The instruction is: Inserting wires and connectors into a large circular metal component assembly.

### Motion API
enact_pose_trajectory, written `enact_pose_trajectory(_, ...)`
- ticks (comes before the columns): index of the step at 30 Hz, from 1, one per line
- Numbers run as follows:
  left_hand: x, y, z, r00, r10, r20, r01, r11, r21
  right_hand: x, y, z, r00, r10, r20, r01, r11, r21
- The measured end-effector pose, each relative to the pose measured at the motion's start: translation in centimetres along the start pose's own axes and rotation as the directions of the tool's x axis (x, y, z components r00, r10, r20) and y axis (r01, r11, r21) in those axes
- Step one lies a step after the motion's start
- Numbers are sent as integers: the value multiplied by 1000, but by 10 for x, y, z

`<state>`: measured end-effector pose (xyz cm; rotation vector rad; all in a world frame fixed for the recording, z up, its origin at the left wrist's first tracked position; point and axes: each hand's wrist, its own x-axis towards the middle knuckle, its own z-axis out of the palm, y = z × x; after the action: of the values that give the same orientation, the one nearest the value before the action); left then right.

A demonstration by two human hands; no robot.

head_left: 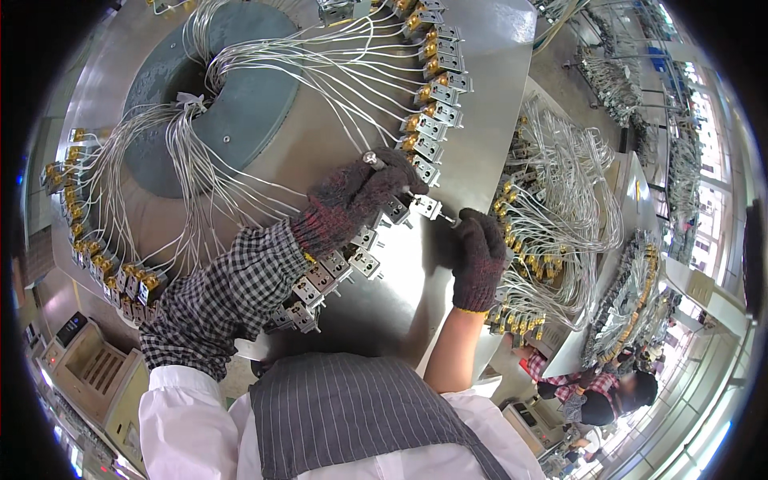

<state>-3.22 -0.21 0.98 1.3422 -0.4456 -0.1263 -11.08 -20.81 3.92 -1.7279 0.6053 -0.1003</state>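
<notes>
The small metal block (427, 207) I am working on sits just right of the middle of the frame, between my two hands near the table's edge. My left hand (354, 198) is curled closed, a rod with a round silver knob (370, 158) poking out of the fist, its fingertips right against the block; whether they also grip it, I cannot tell. My right hand (478, 264) has thumb and finger pinched together on a thin pin (448, 219) at the block's lower right side; I cannot tell whether that pin belongs to the block. Other blocks follow the rim: a run in the upper right (442, 112), a few below my left hand (306, 291), and a curve at the left (150, 284). White cables (256, 56) fan out to them over the grey disc (260, 120) in the upper left, so fixing the cables looks done. This block seems unfinished, with both hands on it; how many others are left I cannot judge, as nothing plainly marks the finished ones. Farther out, more cabled pieces are heaped on the right (572, 216), and a co-worker (604, 400) shows at the lower right.
</notes>
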Motion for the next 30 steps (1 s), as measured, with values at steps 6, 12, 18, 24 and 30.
enact_pose_trajectory(6,10,11,2,919,-360,157,384,909,-160,0,7,-5,997,63,51,-69,990,126)
enact_pose_trajectory(12,6,1,3,930,-328,164,360,900,-244,0,10,-2,996,90,8,-90,982,164)
enact_pose_trajectory(18,7,3,4,936,-323,143,351,892,-285,0,0,-3,989,149,14,-150,979,139)
enact_pose_trajectory(24,5,-1,2,935,-315,160,327,944,-48,5,12,-8,999,43,30,-45,998,42)
enact_pose_trajectory(30,5,7,4,975,-211,69,217,972,-87,5,1,-11,988,141,66,-143,989,36)
